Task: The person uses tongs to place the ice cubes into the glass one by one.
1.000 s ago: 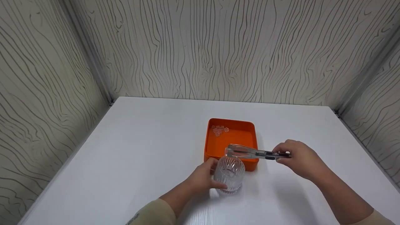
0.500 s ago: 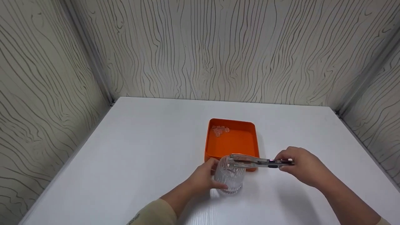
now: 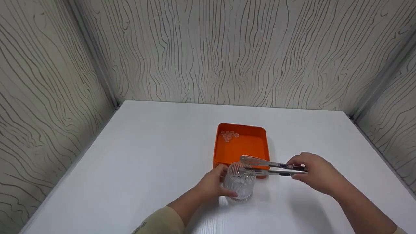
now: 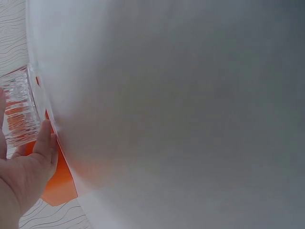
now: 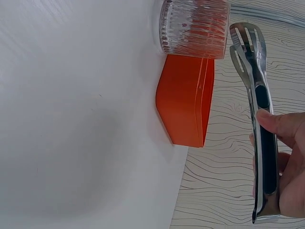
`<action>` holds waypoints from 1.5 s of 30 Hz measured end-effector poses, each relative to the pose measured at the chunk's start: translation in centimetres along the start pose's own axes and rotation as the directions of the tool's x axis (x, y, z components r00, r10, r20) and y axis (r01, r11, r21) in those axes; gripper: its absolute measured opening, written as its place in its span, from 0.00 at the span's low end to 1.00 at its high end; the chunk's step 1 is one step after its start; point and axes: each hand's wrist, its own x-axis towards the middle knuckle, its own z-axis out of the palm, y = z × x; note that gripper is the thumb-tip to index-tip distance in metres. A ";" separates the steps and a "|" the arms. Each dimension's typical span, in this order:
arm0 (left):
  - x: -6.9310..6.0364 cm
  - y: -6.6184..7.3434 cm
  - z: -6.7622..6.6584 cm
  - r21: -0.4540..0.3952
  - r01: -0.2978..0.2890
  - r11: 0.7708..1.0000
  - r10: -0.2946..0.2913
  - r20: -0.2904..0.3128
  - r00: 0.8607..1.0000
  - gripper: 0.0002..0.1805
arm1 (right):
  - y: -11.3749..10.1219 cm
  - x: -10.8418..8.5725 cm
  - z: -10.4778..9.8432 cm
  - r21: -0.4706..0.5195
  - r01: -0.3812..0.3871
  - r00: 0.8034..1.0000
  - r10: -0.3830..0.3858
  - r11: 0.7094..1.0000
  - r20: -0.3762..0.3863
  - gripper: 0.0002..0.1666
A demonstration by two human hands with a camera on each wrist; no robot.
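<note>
My left hand [image 3: 211,183] grips a clear ribbed drinking glass [image 3: 242,190] from its left side, thumb in front. The glass stands upright on the white table; some clear pieces seem to lie inside, hard to make out. With my right hand [image 3: 314,170] I hold metal tongs [image 5: 264,143] by their dark-padded handles. Their arms are spread apart, the tips over the glass's rim, and nothing shows between them. Just behind the glass sits an orange tray [image 3: 243,148]. Several small clear cubes [image 3: 228,136] lie in its far left corner.
A white table [image 3: 156,143] carries everything. Wood-grain patterned panels [image 3: 208,52] rise behind it and at both sides, with grey metal posts [image 3: 94,55] in the corners.
The tongs have come nearer to me, from the glass's far rim to over its mouth, and their arms have spread apart. My left hand and the glass have stayed in place.
</note>
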 end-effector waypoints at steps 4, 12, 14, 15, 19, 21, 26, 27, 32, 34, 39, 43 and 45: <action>0.0 0.0 0.0 0.005 0.006 1.000 -0.006 0.001 1.000 0.34 | -0.1 0.1 0.0 0.003 -0.001 1.000 0.001 1.000 0.003 0.15; 0.0 0.1 0.1 -0.002 0.027 1.000 -0.027 0.002 1.000 0.34 | -0.2 0.3 -0.2 0.016 -0.002 1.000 0.002 1.000 0.001 0.15; 0.0 0.1 0.1 -0.005 0.031 1.000 -0.031 0.001 1.000 0.34 | -0.2 0.4 -0.3 0.024 -0.009 1.000 0.010 1.000 -0.005 0.15; 0.0 0.2 0.1 -0.006 0.030 1.000 -0.030 0.000 1.000 0.34 | -0.2 0.5 -0.3 0.028 -0.012 1.000 0.012 1.000 -0.007 0.15; 0.1 0.2 0.1 0.001 0.020 1.000 -0.020 0.000 1.000 0.33 | 0.0 1.0 -0.3 0.036 -0.024 1.000 0.024 0.999 -0.015 0.16; 0.1 0.1 0.0 -0.001 0.017 1.000 -0.017 0.002 1.000 0.33 | 0.1 1.3 -0.2 0.038 -0.031 0.999 0.032 0.999 -0.016 0.16; 0.1 0.0 -0.1 -0.008 -0.008 1.000 0.008 0.013 1.000 0.34 | 0.1 2.3 0.1 0.040 -0.068 0.997 0.069 0.997 -0.026 0.15; 0.1 -0.1 -0.2 -0.007 -0.013 1.000 0.013 0.015 1.000 0.34 | 0.0 2.5 0.1 0.040 -0.073 0.997 0.074 0.997 -0.029 0.15; 0.0 -0.1 -0.2 -0.014 0.001 1.000 0.000 0.023 1.000 0.34 | -0.4 3.7 0.6 0.039 -0.104 0.994 0.106 0.994 -0.038 0.14; 0.0 -0.1 -0.2 -0.016 0.009 1.000 -0.008 0.024 1.000 0.34 | -0.6 4.3 0.8 0.041 -0.121 0.992 0.123 0.992 -0.037 0.14; 0.1 -0.1 -0.2 -0.023 0.016 1.000 -0.016 0.024 1.000 0.34 | -1.0 5.6 1.4 0.048 -0.145 0.988 0.147 0.988 -0.042 0.14; 0.2 -0.1 -0.3 -0.026 0.017 1.000 -0.017 0.022 1.000 0.35 | -1.5 6.6 1.9 0.035 -0.160 0.985 0.161 0.987 -0.053 0.15; 0.2 -0.1 -0.3 -0.022 0.016 1.000 -0.015 0.021 1.000 0.35 | -1.7 7.1 2.2 0.020 -0.168 0.984 0.169 0.986 -0.064 0.15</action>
